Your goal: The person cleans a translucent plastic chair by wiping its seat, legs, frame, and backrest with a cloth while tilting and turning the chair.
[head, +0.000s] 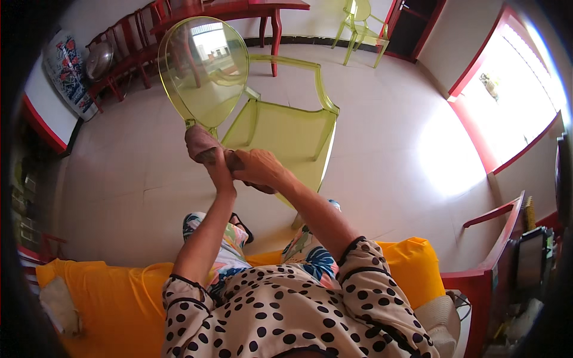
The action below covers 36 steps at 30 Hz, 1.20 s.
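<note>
Straight ahead of me stands a transparent yellow-green plastic armchair [286, 123] with an oval backrest [203, 71]. My left hand [219, 172] is closed around a mauve-brown item [201, 141] that looks like soft cloth, raised at the lower end of the backrest. On the same item, my right hand [259, 168] grips just to the right of the left hand, and the two hands touch. A brown part of it shows beneath the right hand. Whether the cloth touches the near side of the chair is hidden by my hands.
I sit on a seat with a yellow-orange cover [112, 291]. A red wooden table [277, 31] and red chairs [127, 49] line the far wall, with a tall floral vase [69, 67] at left. A second transparent chair [362, 31] stands far right; a red wooden armrest [492, 255] is nearby.
</note>
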Motion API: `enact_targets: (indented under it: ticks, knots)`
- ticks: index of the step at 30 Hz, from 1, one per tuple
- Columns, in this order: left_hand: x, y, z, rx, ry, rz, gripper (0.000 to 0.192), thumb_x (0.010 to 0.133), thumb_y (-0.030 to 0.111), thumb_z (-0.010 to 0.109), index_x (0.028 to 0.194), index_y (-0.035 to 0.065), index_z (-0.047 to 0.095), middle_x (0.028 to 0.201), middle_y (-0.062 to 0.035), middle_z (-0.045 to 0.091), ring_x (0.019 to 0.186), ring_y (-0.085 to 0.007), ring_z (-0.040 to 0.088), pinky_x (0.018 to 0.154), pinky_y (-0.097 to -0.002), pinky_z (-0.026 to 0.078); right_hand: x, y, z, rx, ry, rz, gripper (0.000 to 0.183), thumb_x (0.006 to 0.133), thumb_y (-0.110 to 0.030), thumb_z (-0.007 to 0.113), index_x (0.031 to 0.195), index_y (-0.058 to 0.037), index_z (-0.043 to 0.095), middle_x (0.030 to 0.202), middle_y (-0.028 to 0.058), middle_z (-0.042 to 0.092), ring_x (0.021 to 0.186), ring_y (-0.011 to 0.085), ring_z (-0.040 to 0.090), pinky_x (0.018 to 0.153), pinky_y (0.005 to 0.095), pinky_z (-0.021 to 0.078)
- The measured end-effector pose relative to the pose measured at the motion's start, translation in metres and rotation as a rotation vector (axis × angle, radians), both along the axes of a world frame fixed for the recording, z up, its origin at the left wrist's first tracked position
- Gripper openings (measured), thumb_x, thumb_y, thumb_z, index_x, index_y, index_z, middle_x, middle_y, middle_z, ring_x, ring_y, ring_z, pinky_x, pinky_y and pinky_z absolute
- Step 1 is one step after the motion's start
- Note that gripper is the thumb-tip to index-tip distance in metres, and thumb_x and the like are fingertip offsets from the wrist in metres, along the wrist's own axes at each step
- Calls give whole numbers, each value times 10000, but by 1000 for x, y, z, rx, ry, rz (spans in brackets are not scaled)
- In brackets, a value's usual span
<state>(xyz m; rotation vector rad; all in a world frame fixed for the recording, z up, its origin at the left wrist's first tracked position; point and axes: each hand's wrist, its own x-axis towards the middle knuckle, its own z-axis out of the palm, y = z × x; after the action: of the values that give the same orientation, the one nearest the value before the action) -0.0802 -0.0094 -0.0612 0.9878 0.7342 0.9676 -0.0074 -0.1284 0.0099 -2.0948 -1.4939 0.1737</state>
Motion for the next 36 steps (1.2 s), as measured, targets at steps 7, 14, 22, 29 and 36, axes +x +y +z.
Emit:
enact_targets:
  ticks: [7,14,22,29,36]
  knots:
    - [-10,-47,-2,-59,-43,-81,544,972,522,555,1218,40,500,981,-43,589,715,-108,594,473,-257,431,-4,-6,0,-72,-19,-93,461,761,-379,696,1053,-24,659,755,187,703,734,361,705,701,459,562]
    - [-27,-57,16,-25,123,-246,596,954,683,448,1070,108,553,762,9,566,509,-89,503,389,-261,338,-14,-10,10,-22,32,-121,479,766,-376,702,1173,-128,662,869,169,724,797,365,708,719,457,566]
    - [-42,-18,14,171,427,-519,702,972,697,371,797,55,596,533,-8,523,390,-134,493,353,-285,358,-4,-6,-2,166,-36,37,514,765,-267,714,1263,-165,637,929,163,723,870,351,702,747,459,557]
    - [-71,17,73,720,489,-733,381,992,354,619,841,5,617,537,-24,545,420,-102,496,385,-271,387,-11,-20,-8,172,27,-55,466,788,-268,736,1233,-167,641,939,147,716,852,338,692,784,430,540]
    - [41,33,118,1039,458,-599,234,919,260,699,863,43,633,572,-16,528,511,-85,521,484,-282,433,55,-72,-74,942,1562,-351,301,953,-218,647,1170,-10,642,1074,77,693,981,252,670,860,392,552]
